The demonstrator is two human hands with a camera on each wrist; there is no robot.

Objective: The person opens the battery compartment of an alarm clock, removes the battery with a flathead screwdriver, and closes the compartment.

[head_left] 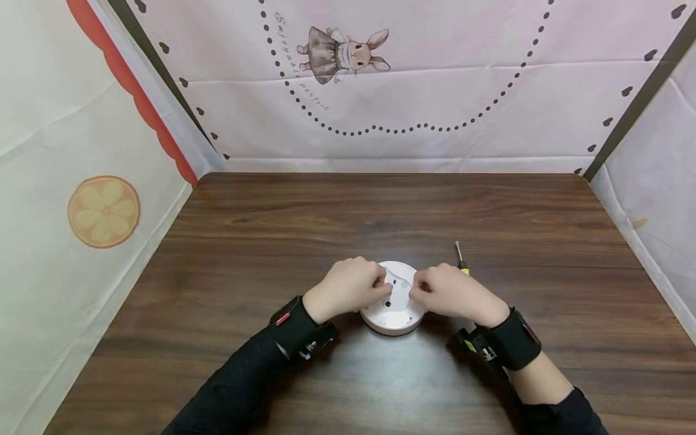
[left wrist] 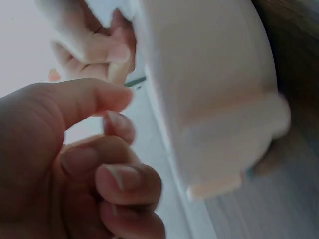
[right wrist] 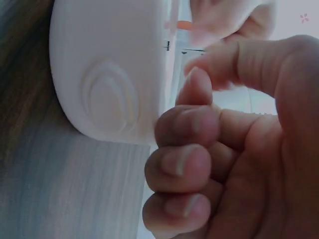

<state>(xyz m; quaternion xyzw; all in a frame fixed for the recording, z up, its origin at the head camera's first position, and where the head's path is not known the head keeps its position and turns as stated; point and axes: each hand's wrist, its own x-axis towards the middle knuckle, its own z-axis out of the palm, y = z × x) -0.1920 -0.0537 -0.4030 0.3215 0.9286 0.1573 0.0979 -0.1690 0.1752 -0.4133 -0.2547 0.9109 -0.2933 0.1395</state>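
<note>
A round white plastic device [head_left: 396,317] with small dark holes and a cluster of speaker holes lies face up on the table, raised parts on its side wall. Over the left part of its top is my left hand [head_left: 356,283], fingers curled, with thumb and index tips close together. Opposite it, my right hand [head_left: 454,293] is over the right part, fingers bent in and thumb against the index finger. The right wrist view shows the device's side wall [right wrist: 109,64] beside these curled fingers [right wrist: 182,162]. No held thing shows between either hand's fingertips; a very small one could be hidden.
Behind my right hand lies a screwdriver [head_left: 461,264] with a metal shaft and a black and yellow handle, partly covered by the hand. The brown wooden table [head_left: 272,217] is bordered by a printed cloth backdrop [head_left: 435,90] at the back and cloth sides.
</note>
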